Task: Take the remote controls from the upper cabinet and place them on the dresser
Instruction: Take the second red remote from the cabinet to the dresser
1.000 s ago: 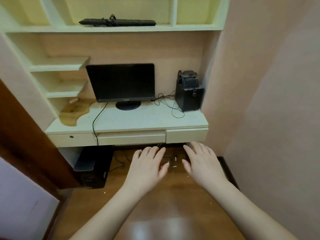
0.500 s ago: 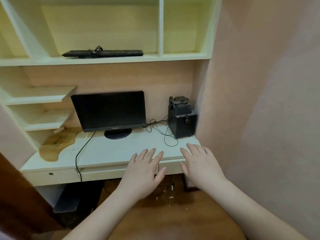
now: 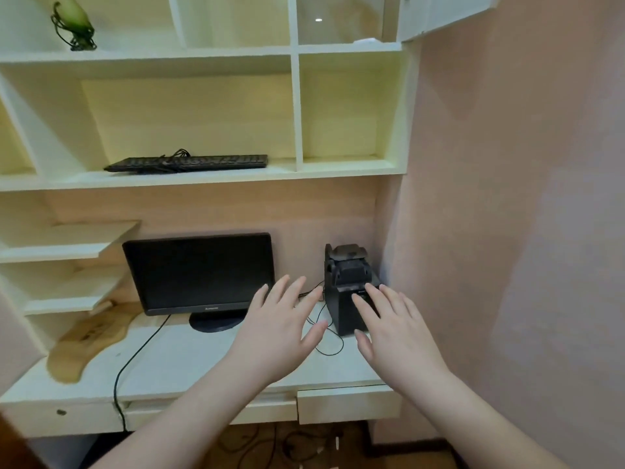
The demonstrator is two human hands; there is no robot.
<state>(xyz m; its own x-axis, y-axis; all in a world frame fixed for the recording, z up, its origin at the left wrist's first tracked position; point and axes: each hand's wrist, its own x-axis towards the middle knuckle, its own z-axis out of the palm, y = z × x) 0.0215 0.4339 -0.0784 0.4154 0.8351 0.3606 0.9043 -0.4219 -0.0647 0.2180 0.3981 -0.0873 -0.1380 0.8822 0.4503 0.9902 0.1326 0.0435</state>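
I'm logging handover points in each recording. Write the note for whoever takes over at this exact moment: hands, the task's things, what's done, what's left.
Left hand: open, fingers spread, holds nothing, raised in front of the monitor.
Right hand: open, holds nothing, in front of the black speaker.
Remote controls: none in view. The white cabinet door at top right is only partly in frame; its inside cannot be seen.
Desk surface: no remote on it. A keyboard lies on the shelf above.
Done: nothing visible.
Left: reach the upper cabinet, take the remotes out, place them.

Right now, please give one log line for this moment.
left hand: open, empty | right hand: open, empty | remotes: not seen | cabinet door: top right
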